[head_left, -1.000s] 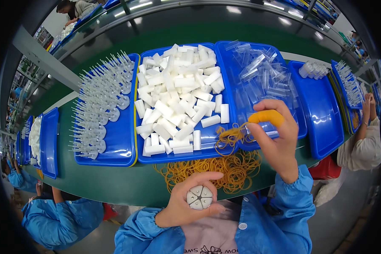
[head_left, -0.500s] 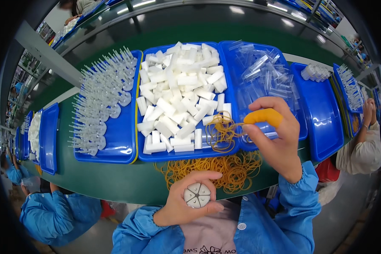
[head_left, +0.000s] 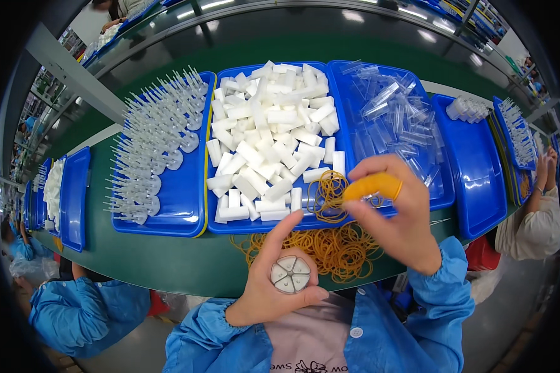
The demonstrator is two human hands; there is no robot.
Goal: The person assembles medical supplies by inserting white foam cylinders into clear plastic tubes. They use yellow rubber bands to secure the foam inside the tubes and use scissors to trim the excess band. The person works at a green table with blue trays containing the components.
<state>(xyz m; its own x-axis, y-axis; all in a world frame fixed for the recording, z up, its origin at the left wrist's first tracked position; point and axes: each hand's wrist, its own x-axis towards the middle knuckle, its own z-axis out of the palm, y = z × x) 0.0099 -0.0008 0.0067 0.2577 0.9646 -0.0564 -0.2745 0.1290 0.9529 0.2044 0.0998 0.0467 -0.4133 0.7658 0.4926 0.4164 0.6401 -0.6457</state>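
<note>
The person's left hand (head_left: 262, 293) curls round a bundle of pale wedge-shaped pieces (head_left: 290, 275), ends facing up in a circle, its index finger raised away. The right hand (head_left: 395, 214), with an orange cot (head_left: 376, 185) on a finger, brings thumb and finger together at the edge of tangled rubber bands (head_left: 328, 196), apparently pinching them, over the near right corner of a blue tray (head_left: 267, 229) of white cylinders (head_left: 249, 152). More loose bands (head_left: 345, 258) lie on the green table (head_left: 211, 267) between tray and person. Clear plastic pieces (head_left: 386, 102) fill the tray to the right.
</note>
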